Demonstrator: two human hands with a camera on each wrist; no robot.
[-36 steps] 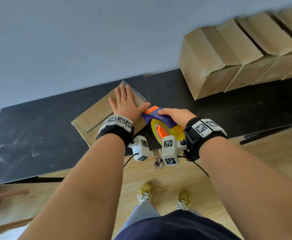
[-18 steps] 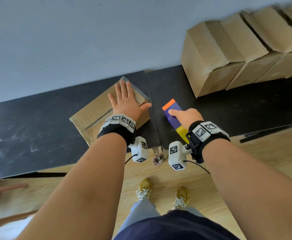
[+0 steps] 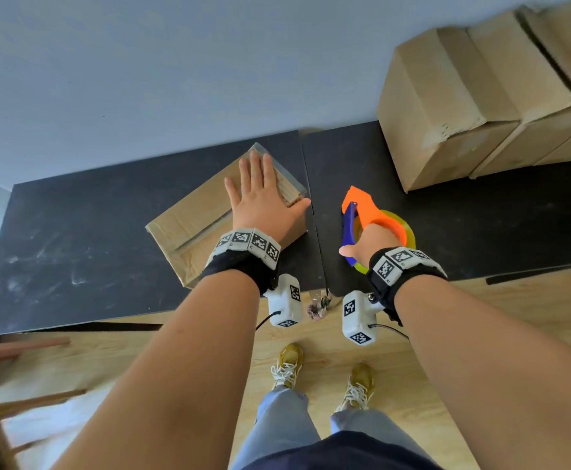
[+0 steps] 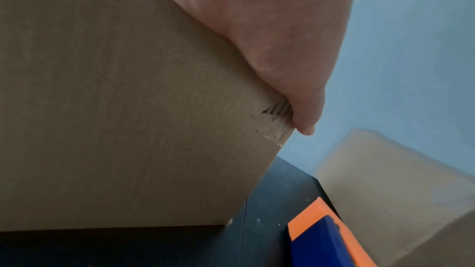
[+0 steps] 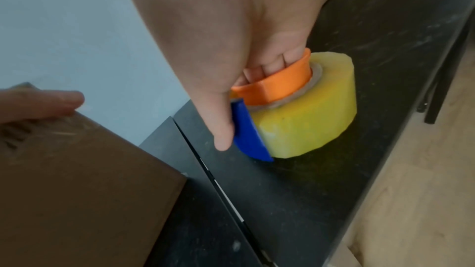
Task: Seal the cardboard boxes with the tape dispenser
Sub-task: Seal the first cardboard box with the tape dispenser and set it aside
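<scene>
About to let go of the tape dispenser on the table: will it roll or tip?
Probably stays put: in the right wrist view the tape dispenser lies roll-side down on the table, so it likely won't roll. The right hand grips its orange core. Its smooth plastic may slide if nudged.

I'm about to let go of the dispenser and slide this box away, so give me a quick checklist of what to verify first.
1. Tape dispenser resting on the black table: ok.
2. Right hand off the dispenser: not ok, fingers curl inside its orange ring.
3. Left hand flat on the cardboard box: ok.
4. Tape over the box's top seam: ok, a strip shows.
5. Tape cut free from the roll: cannot tell.
6. Dispenser apart from the box: ok.
</scene>
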